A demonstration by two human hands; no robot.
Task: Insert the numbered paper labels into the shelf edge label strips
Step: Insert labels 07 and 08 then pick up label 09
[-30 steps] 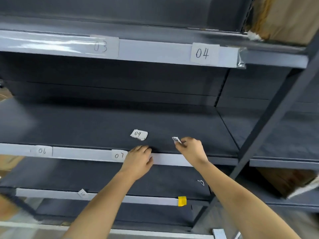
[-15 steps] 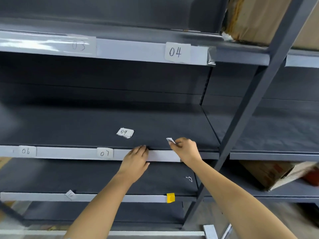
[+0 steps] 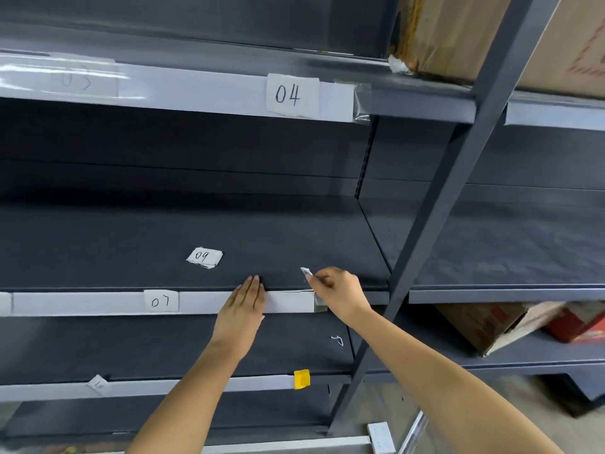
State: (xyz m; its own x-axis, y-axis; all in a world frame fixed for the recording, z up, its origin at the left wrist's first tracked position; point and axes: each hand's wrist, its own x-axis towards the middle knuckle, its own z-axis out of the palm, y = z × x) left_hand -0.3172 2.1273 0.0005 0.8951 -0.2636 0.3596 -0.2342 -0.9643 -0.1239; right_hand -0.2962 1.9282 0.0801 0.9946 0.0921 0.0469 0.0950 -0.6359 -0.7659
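My left hand point(image 3: 244, 308) lies flat with straight fingers over the middle shelf's white label strip point(image 3: 288, 302), just right of the inserted label 07 point(image 3: 161, 301). My right hand point(image 3: 337, 294) pinches a small paper label point(image 3: 306, 272) above the right end of that strip. A small stack of loose labels point(image 3: 204, 257), topped by 09, lies on the dark middle shelf behind the strip. Label 04 point(image 3: 292, 95) and a faint label 03 point(image 3: 75, 80) sit in the upper strip. A tilted label point(image 3: 98, 384) sticks out of the lower strip.
A grey diagonal upright point(image 3: 458, 198) crosses in front of the shelves to the right of my hands. Cardboard boxes stand at the top right point(image 3: 458, 31) and on the lower right shelf point(image 3: 484, 326). A yellow tag point(image 3: 301, 379) ends the lower strip.
The view has shifted right, so the shelf appears further left. My left hand has flattened over the strip, fingers now straight. The right hand keeps its pinch on the small label.
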